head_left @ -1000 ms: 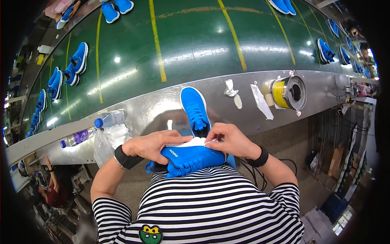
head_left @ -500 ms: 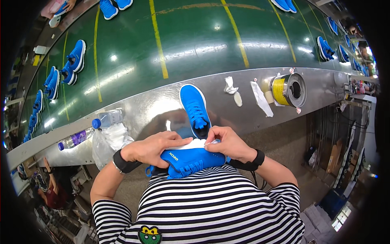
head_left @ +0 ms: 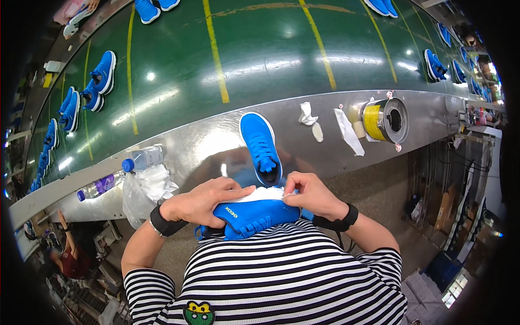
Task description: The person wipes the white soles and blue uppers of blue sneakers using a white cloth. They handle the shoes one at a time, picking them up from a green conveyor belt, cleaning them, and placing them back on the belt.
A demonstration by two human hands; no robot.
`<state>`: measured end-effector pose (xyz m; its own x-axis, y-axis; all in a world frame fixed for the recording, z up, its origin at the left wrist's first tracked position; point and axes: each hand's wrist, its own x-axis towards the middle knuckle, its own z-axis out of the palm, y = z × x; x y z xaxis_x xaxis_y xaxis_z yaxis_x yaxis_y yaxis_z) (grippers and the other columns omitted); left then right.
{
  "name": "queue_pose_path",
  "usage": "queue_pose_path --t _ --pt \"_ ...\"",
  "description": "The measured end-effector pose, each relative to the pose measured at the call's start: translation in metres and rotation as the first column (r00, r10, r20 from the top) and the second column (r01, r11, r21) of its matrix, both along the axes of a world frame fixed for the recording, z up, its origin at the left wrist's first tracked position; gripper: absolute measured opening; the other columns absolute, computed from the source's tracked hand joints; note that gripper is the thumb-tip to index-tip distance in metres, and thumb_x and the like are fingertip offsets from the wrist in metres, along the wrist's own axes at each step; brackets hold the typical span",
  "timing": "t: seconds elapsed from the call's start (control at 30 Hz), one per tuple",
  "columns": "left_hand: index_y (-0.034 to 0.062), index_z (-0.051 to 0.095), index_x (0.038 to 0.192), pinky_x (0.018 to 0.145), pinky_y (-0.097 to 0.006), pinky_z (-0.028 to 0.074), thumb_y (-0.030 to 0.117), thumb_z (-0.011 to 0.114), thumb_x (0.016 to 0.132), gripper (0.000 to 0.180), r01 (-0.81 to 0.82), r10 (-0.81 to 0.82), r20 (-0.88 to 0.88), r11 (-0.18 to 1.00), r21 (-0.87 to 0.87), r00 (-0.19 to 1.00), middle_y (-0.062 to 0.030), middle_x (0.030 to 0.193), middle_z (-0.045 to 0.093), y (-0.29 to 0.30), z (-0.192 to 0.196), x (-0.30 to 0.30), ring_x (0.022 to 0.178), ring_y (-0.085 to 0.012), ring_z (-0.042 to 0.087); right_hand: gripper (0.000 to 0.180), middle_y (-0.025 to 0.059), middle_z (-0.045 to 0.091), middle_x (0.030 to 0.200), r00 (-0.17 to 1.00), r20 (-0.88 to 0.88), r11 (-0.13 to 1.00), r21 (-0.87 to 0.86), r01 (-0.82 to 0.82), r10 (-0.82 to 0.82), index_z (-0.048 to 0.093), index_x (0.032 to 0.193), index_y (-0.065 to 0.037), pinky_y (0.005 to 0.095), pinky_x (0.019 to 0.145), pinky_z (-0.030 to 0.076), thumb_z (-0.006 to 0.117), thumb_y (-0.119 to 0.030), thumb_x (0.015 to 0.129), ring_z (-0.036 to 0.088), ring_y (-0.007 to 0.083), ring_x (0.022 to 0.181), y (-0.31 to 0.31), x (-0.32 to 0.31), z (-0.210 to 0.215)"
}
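A blue lace-up sneaker lies tipped on its side against my striped shirt, its white sole edge turned away from me. My left hand grips it at the heel end, thumb stretched along the sole. At the toe end my right hand pinches at the white edge with thumb and forefinger; whether a scrap of white material sits in that pinch is too small to tell. Just beyond my hands, a second blue sneaker stands upright on the metal ledge, toe pointing away.
A green conveyor belt with yellow lines carries several blue sneakers. On the ledge's right are a metal can with a yellow label, a white strip and a crumpled white scrap. Bottles and a plastic bag sit left.
My right hand has shifted slightly right along the sole edge toward the toe. My left hand keeps its hold on the sneaker. Shoes on the belt have moved slightly right.
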<state>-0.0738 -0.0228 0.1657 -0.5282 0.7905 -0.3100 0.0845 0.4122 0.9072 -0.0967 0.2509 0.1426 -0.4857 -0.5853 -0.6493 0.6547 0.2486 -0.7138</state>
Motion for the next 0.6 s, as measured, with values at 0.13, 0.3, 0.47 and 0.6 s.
queue_pose_path --t 0.13,0.3,0.47,0.6 --pt "0.0084 0.036 0.133 0.086 -0.035 0.037 0.016 0.067 0.055 0.085 0.012 -0.012 -0.024 1.000 -0.014 1.000 -0.0158 0.107 0.049 0.001 0.001 -0.002 0.096 -0.0301 0.047 0.011 0.0034 0.053 0.073 0.998 -0.043 0.999 -0.012 0.051 -0.051 0.054 0.066 -0.002 0.0238 0.065 0.039 0.064 -0.006 0.066 0.049 0.0106 0.070 -0.006 0.001 0.003" --pt "0.0083 0.036 0.133 0.086 -0.035 0.037 0.017 0.066 0.055 0.084 0.002 -0.002 -0.018 1.000 -0.011 1.000 -0.0158 0.105 0.049 0.001 0.003 -0.001 0.096 -0.0302 0.047 0.010 0.0012 0.051 0.074 0.990 -0.142 1.000 0.011 -0.022 0.023 0.053 0.067 -0.003 0.0215 0.064 0.038 0.062 -0.002 0.067 0.048 0.0078 0.070 -0.009 0.000 0.001" --pt "0.0090 0.036 0.133 0.087 -0.035 0.037 0.015 0.067 0.056 0.084 -0.004 0.004 -0.030 1.000 -0.011 1.000 -0.0156 0.107 0.049 -0.002 0.001 0.000 0.097 -0.0301 0.046 0.010 0.0012 0.050 0.072 1.000 0.000 1.000 -0.009 0.017 -0.017 0.053 0.068 -0.003 0.0221 0.066 0.038 0.062 -0.002 0.067 0.047 0.0082 0.071 -0.007 -0.002 0.002" --pt "0.0088 0.036 0.133 0.087 -0.035 0.036 0.016 0.067 0.056 0.084 0.007 -0.007 -0.022 1.000 -0.012 1.000 -0.0159 0.107 0.049 -0.001 0.003 0.000 0.097 -0.0304 0.047 0.011 0.0037 0.053 0.069 0.990 -0.134 0.999 -0.025 0.031 -0.034 0.052 0.066 -0.002 0.0232 0.065 0.038 0.062 -0.005 0.066 0.047 0.0097 0.069 -0.017 0.002 0.000"
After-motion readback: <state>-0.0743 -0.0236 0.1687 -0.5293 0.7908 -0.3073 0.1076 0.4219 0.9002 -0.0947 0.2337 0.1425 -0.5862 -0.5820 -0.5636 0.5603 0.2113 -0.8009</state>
